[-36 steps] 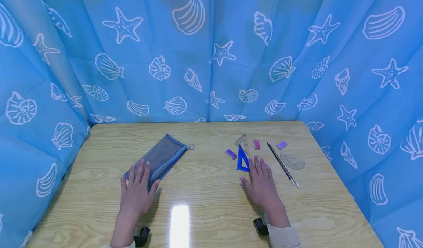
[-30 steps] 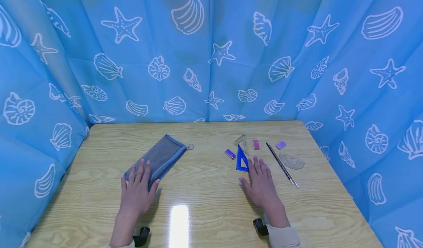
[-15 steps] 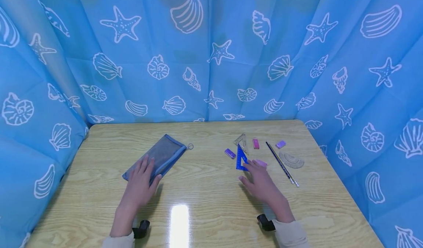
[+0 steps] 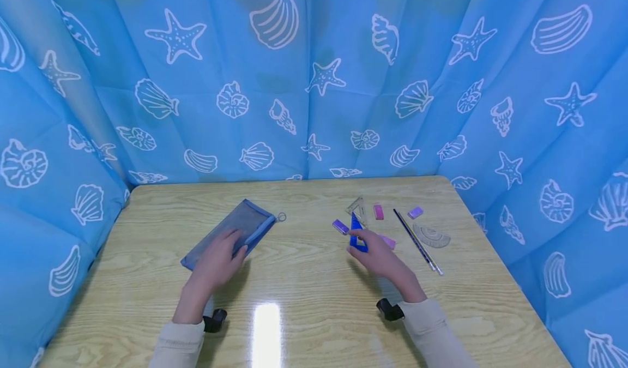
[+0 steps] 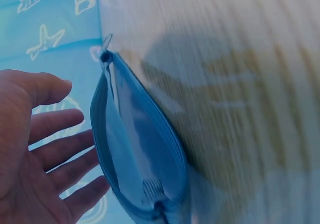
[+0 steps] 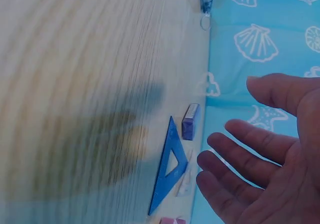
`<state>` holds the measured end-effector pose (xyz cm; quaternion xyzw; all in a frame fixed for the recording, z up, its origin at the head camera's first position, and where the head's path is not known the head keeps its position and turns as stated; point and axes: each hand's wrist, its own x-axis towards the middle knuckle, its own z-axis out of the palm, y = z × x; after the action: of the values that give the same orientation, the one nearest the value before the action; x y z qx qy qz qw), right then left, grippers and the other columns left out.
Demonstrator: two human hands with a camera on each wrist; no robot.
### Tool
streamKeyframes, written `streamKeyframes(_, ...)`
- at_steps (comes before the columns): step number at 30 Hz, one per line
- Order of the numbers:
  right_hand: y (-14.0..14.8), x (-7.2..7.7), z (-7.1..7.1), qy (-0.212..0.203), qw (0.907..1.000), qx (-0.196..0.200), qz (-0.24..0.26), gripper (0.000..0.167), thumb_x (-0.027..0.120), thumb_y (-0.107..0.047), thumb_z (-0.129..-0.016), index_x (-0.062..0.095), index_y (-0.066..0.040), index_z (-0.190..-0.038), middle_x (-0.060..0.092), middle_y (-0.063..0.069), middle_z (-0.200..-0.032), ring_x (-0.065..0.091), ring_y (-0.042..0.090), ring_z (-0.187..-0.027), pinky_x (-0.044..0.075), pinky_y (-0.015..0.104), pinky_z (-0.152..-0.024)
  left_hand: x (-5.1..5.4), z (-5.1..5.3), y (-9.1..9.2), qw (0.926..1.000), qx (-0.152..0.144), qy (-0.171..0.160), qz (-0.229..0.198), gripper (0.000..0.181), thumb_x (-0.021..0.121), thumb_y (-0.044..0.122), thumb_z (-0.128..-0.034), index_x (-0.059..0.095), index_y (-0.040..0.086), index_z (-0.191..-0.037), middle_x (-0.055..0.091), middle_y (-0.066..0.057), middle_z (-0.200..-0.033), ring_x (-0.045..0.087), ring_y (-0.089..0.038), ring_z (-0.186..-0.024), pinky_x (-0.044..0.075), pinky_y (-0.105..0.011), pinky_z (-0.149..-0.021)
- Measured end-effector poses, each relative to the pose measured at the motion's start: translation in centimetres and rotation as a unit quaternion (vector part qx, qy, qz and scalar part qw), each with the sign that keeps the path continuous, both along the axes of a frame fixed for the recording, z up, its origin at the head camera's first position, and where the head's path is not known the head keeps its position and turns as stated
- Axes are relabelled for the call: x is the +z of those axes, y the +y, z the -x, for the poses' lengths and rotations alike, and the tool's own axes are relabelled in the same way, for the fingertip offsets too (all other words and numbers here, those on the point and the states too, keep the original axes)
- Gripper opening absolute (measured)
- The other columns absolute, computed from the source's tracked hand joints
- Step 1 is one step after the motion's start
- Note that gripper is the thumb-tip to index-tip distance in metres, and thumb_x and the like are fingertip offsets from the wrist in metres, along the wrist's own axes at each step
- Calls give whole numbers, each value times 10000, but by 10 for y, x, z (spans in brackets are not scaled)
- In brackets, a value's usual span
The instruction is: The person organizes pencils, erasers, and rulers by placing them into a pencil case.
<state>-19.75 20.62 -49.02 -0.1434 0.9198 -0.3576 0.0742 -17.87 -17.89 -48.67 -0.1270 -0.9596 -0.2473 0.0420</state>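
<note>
A blue-grey mesh pouch (image 4: 245, 215) lies slanted on the table's left half; in the left wrist view the pouch (image 5: 145, 134) has its zipped mouth gaping. Over its near part is my left hand (image 4: 216, 259), fingers relaxed, gripping nothing in the left wrist view. My right hand (image 4: 382, 256) hovers at the blue set square (image 4: 355, 224), fingers loosely bent and apart, holding nothing in the right wrist view. A purple eraser (image 4: 340, 227) lies left of the set square, and a clear set square (image 4: 358, 207) behind it. A pink eraser (image 4: 387, 241) is partly behind my right hand.
Right of my right hand lie two pencils (image 4: 417, 240), a clear protractor (image 4: 432, 236) and a lilac eraser (image 4: 415, 212). Another pink eraser (image 4: 378, 211) is farther back. A blue shell-print curtain (image 4: 294, 84) borders the wooden table (image 4: 304, 324) at the back and sides.
My left hand has shifted forward and right over the pouch, its fingers more bent. My right hand has drawn its fingers in and moved slightly left over the blue set square.
</note>
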Motion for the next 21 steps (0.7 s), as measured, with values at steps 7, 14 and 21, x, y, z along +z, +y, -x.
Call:
streamKeyframes(7,-4,-6,24,255,9993,-26,-258,519,640,-162,-992,496,79,-1428,522,286,-1433,479,453,-1352,427,575,-1102,0,14,7,9996,88,82,245,400,677,135,-963,627,-71,-1302,610,-271,-1334,586,-449,-1228,508,-585,-989)
streamKeyframes(14,-7,-14,49,514,9965,-97,-648,543,666,-142,-961,496,120,-1405,538,318,-1375,522,459,-1291,451,560,-1082,0,22,12,9983,160,127,553,415,746,115,-900,659,-58,-1267,648,-251,-1283,634,-421,-1159,548,-566,-924)
streamKeyframes(21,-11,-19,64,417,9972,-71,-614,523,664,-151,-964,519,115,-1389,545,309,-1392,499,454,-1322,433,552,-1101,-1,26,18,9972,151,230,688,349,790,90,-858,712,-21,-1179,698,-204,-1152,684,-366,-1012,584,-535,-808)
